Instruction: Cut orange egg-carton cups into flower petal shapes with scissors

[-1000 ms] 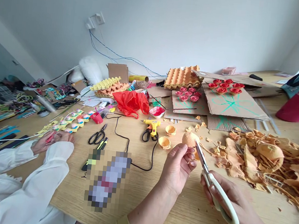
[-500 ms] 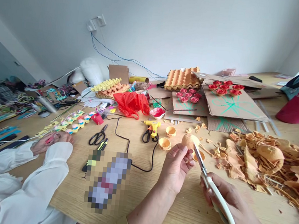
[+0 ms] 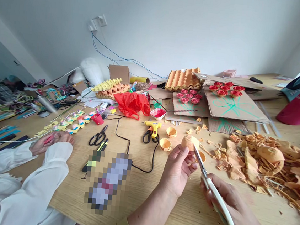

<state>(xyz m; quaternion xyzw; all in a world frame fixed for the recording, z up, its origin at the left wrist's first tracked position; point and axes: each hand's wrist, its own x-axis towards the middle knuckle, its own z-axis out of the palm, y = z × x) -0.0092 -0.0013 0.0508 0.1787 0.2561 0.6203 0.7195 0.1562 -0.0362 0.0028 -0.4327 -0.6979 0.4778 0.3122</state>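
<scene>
My left hand (image 3: 177, 169) pinches an orange egg-carton cup (image 3: 188, 142) between thumb and fingers, above the table. White-handled scissors (image 3: 213, 190) are gripped in my right hand (image 3: 227, 197), their blades reaching up to the cup's right edge. Whether the blades are fully closed is hard to make out. Behind my left fingers another orange cup (image 3: 201, 156) lies partly hidden on the table. Two more cut cups, a nearer one (image 3: 165, 144) and a farther one (image 3: 171, 131), stand to the left of the held cup.
A heap of orange carton scraps (image 3: 260, 160) spreads at the right. Beyond are red paper flowers (image 3: 223, 88) on cardboard (image 3: 236, 107). A yellow glue gun (image 3: 152, 127), black scissors (image 3: 98, 137) and a red bag (image 3: 132, 104) lie leftward. A co-worker's hands (image 3: 53, 141) are at far left.
The cup and my left hand have shifted very slightly, and the scissors have tipped a little. At the left, the co-worker's hands have moved slightly around a pink item.
</scene>
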